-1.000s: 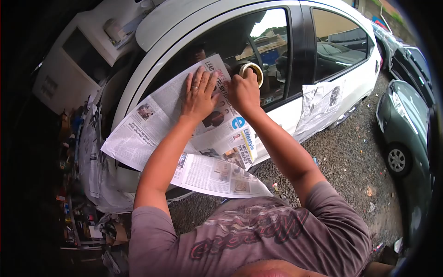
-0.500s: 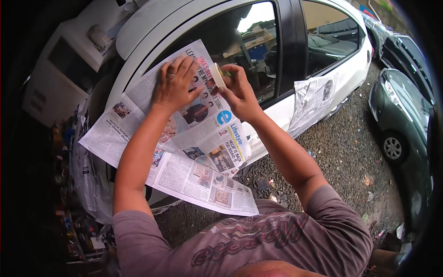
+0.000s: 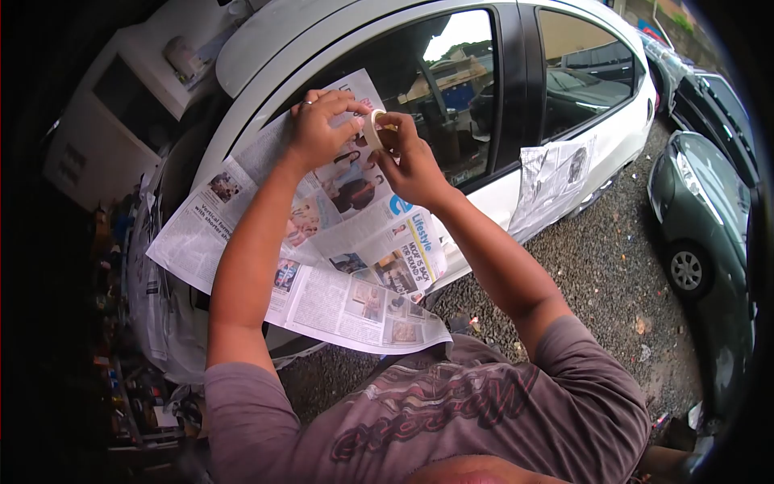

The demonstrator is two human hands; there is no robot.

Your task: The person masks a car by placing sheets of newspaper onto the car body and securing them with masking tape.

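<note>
A large sheet of newspaper [image 3: 363, 194] lies spread against the white car's [image 3: 476, 206] front door and window, its lower part hanging loose towards my shirt. My right hand [image 3: 413, 165] grips a pale roll of masking tape [image 3: 373, 131] near the sheet's top edge. Above the newspaper, my left hand [image 3: 322, 133] has its thumb and forefinger closed together at the roll's left edge; a ring shows on one finger. Whether a loose tape end is between those fingertips is too small to make out.
Another newspaper piece [image 3: 552, 181] covers part of the rear door. A dark green car [image 3: 709, 194] stands at right, beyond the gravel [image 3: 597, 266]. Cluttered items [image 3: 145, 395] fill the lower left, beside the covered front of the white car.
My left hand has lifted from lying flat on the newspaper and moved right, its fingers closing at the tape roll. The roll has turned slightly in my right hand. The newspaper's lower edge has risen a little.
</note>
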